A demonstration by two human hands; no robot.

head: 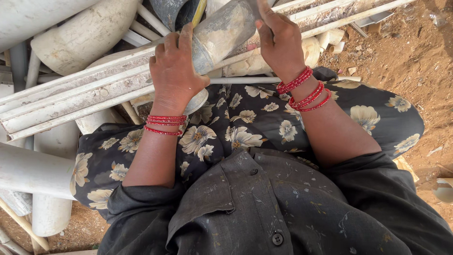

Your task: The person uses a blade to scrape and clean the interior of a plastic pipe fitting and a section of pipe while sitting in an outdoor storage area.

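Closest to the camera is a dark grey buttoned shirt [264, 203], and beyond it a black flowered cloth [245, 123] spread over the person's lap.

Both forearms reach toward twelve o'clock, each wrist ringed with red bangles [165, 123]. The left hand [173, 71] is bent back at the wrist, palm down, fingers wrapped over the near end of a dusty grey pipe section [219, 33] at about eleven o'clock. The right hand [279, 40] closes around the far end of the same piece at about one o'clock, knuckles up and thumb tucked out of sight. Both hands are tight on it, neither one spread.

The pipe section lies tilted, its lower flared end toward the lap and its upper end rising toward the top edge, resting across long white plastic channel strips [80, 94] that run from nine o'clock up to one o'clock. It looks to be in mid-handling: steadied with two hands over the heap, perhaps being turned or pulled free. Any further move would seem to call for a firm two-handed hold, since the piece sits among loose lengths that could shift.

Fat white pipes [52, 170] lie at eight and ten o'clock. Bare reddish earth [415, 52] with small scraps fills the two o'clock side.
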